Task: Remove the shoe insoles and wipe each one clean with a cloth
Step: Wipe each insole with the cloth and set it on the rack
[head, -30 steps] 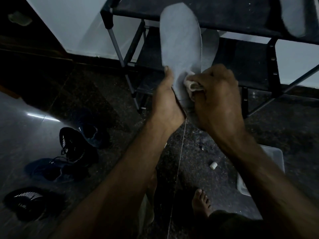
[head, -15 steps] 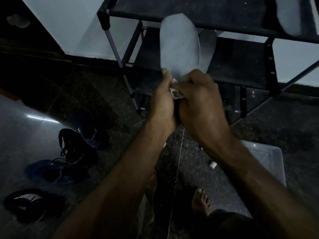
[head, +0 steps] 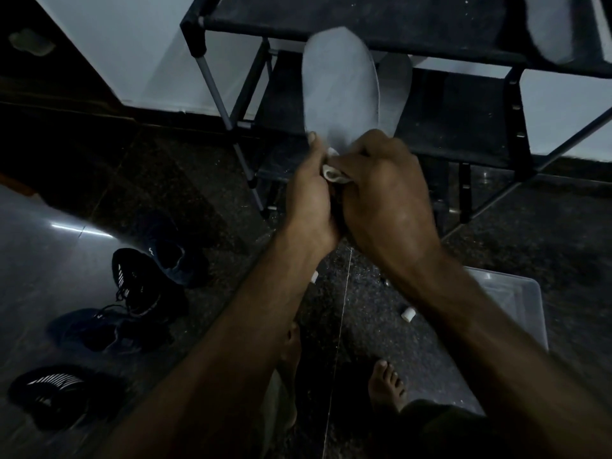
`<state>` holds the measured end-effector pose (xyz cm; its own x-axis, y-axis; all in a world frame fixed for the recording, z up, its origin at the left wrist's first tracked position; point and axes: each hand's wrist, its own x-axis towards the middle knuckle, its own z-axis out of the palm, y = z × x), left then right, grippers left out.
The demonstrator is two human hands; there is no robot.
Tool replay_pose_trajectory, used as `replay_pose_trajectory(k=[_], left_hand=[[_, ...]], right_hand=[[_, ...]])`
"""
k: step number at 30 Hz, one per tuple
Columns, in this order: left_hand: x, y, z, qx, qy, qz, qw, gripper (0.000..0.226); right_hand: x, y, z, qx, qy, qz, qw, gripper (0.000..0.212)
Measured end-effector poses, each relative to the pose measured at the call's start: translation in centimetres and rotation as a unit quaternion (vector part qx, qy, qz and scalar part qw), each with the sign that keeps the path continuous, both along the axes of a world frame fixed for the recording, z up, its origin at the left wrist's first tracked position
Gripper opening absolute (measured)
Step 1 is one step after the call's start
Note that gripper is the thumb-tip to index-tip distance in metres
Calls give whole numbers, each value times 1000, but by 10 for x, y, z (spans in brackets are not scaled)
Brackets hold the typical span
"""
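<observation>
A grey insole (head: 339,84) stands upright in front of me, toe end up. My left hand (head: 309,203) grips its lower end, thumb along the left edge. My right hand (head: 384,193) holds a small white cloth (head: 332,172) bunched in its fingers and presses it against the insole's lower part. The heel end of the insole is hidden behind both hands. Another grey insole (head: 395,91) lies on the middle shelf of the black shoe rack (head: 463,34), and a third (head: 549,24) rests on the top shelf at the right.
Several dark shoes (head: 142,279) lie on the glossy floor at the left. A clear plastic box (head: 516,303) sits on the floor at the right. Small white bits (head: 408,314) lie on the dark speckled floor. My bare feet (head: 387,385) are below.
My right hand with the cloth has slid down the insole toward its heel end, close against my left hand. The insole has lowered slightly in view.
</observation>
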<state>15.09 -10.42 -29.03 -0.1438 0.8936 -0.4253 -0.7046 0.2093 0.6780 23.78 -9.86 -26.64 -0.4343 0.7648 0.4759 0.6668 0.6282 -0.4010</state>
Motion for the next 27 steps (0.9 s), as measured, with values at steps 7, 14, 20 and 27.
replay_pose_trajectory(k=[7,14,20,27], left_hand=[[2,3,5,10,-28,0,1000,62],[-2,0,3,-17,9,0,1000,56],[0,4,2,-3,-31,9,999,67],[-6,1,3,-15,-15,11,1000,60]], right_hand=[[25,23,-1,12,17,-70,997,22],[5,4,0,1,-12,12,1000,17],[25,23,-2,-32,20,-61,997,29],[12,12,-6,13,-55,18,998,16]])
